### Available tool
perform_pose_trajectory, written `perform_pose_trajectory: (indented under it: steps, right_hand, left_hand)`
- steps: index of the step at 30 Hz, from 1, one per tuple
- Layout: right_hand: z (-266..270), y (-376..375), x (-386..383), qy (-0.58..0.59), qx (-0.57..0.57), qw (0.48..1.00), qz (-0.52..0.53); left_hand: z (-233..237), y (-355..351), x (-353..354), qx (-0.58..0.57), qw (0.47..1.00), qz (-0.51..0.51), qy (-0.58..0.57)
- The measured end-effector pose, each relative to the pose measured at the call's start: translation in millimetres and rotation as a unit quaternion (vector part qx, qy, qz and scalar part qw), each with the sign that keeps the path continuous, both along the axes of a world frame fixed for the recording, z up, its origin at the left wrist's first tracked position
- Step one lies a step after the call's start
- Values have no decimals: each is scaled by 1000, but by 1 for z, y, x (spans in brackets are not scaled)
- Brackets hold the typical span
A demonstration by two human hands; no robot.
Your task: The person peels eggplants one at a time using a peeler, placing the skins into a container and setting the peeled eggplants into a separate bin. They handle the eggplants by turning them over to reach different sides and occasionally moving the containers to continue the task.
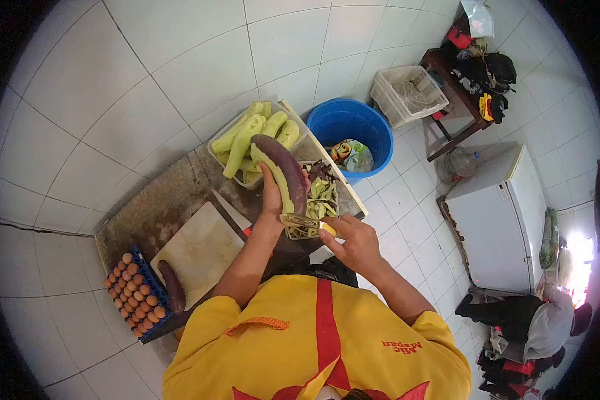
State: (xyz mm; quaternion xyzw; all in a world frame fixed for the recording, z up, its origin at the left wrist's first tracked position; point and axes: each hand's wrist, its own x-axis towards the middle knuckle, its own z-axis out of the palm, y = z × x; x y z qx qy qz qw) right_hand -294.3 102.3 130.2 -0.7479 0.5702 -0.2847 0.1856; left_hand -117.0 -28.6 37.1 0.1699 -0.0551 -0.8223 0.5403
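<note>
My left hand point(271, 192) is wrapped around a large purple eggplant point(283, 167), partly peeled, with a pale green strip bare along its near side. In my right hand point(355, 240) is a peeler point(307, 222) with a yellow handle, its metal end at the lower tip of the eggplant. Under both hands, a container of peelings point(322, 199) holds green and dark purple strips. Several peeled eggplants point(247, 137) fill a clear plastic tub point(217, 155) just beyond my left hand.
A knife point(228, 212) lies by the white cutting board point(197, 250). An unpeeled eggplant point(172, 287) rests between the board and a blue tray of eggs point(135, 293). Past the table edge are a blue bin point(350, 120), a white crate point(407, 97) and a white freezer point(493, 220). Another person point(540, 320) is at far right.
</note>
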Motion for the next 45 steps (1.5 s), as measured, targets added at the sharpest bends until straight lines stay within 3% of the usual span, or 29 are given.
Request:
perform_pose_trajectory:
  steps: [8,17,23,27,29,32,35,41,45]
  right_hand:
    - [-1,3,6,11,-22,999,-41]
    - [-13,-3,9,53,-52,997,-33]
    - [-29,-8,11,40,-51,997,-40]
    - [-32,-25,20,38,-64,997,-37]
    - [-29,-32,21,36,-71,997,-23]
    - [-35,-34,19,57,-84,995,-23]
    - [-37,-56,9,114,-44,992,-27]
    - [-82,-63,16,98,-56,993,-20]
    - [-97,-64,36,77,-75,994,-13]
  left_hand:
    - [2,-4,-6,69,996,48,39]
    - [14,0,1,42,997,49,-51]
    - [19,0,16,-11,976,125,-177]
    - [28,20,7,-23,957,67,-280]
    - [22,20,7,-15,973,42,-224]
    - [16,23,16,-55,961,-49,-265]
    - [-9,36,13,31,892,-147,-426]
    - [-26,44,38,-1,891,-224,-396]
    - [-3,46,57,28,878,-232,-417]
